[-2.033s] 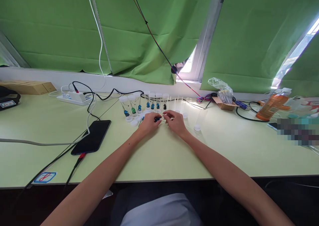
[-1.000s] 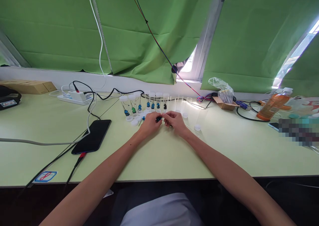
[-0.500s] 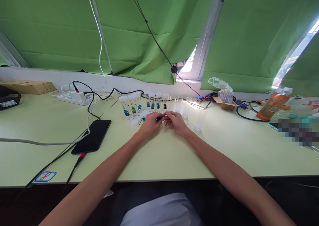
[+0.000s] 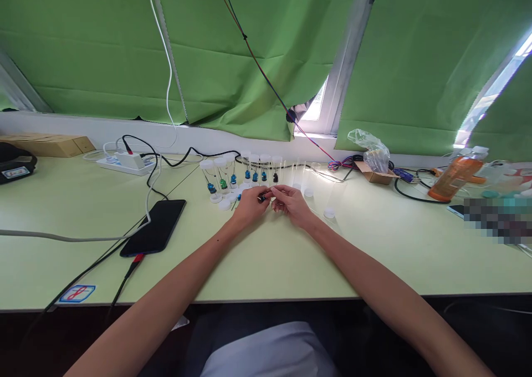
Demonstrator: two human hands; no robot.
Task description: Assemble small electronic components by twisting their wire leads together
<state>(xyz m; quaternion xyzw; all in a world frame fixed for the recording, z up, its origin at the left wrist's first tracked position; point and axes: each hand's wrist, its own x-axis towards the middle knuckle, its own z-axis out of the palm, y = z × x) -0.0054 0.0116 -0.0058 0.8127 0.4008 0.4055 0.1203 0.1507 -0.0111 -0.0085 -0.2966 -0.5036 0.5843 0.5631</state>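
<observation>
Meeting over the middle of a pale green table [image 4: 266, 266], a person's left hand [image 4: 251, 202] and right hand [image 4: 290, 202] come together at the fingertips, with the forearms reaching in from the two lower corners. The left fingers are curled closely around a small dark piece [image 4: 261, 198], which shows at the gap between the hands. It belongs more to the left hand's side, lying just to the left of the right fingertips. The right thumb and forefinger are drawn narrow beside it; whether they grip something thin cannot be told. The piece is too small and too covered to show which way its long axis runs.

Beyond the knuckles, away from the person, clear tubes [image 4: 206, 169] stand in a row, with blue, green and black pieces inside them. A loose blue piece [image 4: 239, 197] lies on the table just beside the left hand, on its outer side, near a white cap [image 4: 225, 204]. To the right of the right hand, well apart from the dark piece, is another white cap [image 4: 329, 213]. A black phone [image 4: 153, 227] lies farther off to the left, near the left forearm.
</observation>
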